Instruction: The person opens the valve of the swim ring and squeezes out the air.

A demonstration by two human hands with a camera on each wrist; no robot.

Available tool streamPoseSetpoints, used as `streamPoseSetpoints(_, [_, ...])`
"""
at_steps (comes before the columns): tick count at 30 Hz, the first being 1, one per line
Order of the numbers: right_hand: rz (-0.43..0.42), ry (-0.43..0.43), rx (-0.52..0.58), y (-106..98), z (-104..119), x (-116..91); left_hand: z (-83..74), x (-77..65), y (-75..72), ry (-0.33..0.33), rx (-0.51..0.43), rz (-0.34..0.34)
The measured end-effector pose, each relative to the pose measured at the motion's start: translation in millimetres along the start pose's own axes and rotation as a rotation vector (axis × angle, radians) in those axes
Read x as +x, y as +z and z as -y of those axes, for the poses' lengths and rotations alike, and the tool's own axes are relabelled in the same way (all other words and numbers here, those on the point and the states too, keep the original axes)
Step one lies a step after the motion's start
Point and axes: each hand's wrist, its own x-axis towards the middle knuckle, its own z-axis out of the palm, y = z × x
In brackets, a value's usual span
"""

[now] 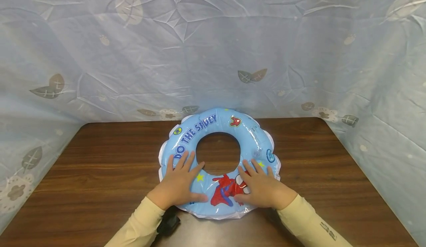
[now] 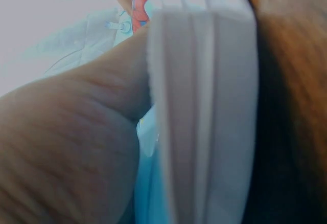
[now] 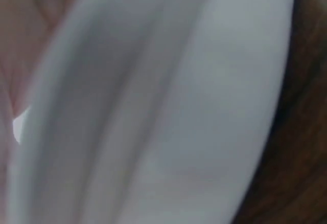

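Note:
A light blue inflatable swim ring (image 1: 219,210) lies on the brown wooden table (image 1: 113,158), printed with red cartoon figures, yellow stars and the words "DO THE SPIDEY". Spread flat on its near left part is my left hand (image 1: 178,182), fingers pointing away and thumb toward the middle. On the near right part rests my right hand (image 1: 263,186), its fingers straight and spread over a red figure. Both wrist views are largely filled by the ring's pale outer seam (image 2: 204,116), with part of each hand beside it. The ring looks puffed up, with its round hole showing the table.
Pale blue fabric with leaf prints (image 1: 213,54) hangs behind the table and along both sides. A black object (image 1: 169,223) shows beside the left wrist. Wood tabletop extends to the left and right of the ring.

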Motion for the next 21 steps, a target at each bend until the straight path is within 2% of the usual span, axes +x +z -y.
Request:
streamPoseSetpoints(7, [0.011,0.005,0.017,-0.8,-0.8,0.1,0.5,0.1,1.4,0.007,-0.001,-0.002])
streamPoseSetpoints(21, [0.001,-0.014,0.016,-1.3,-0.8,-0.5,-2.1,-1.3,-2.4,-0.032,-0.04,0.06])
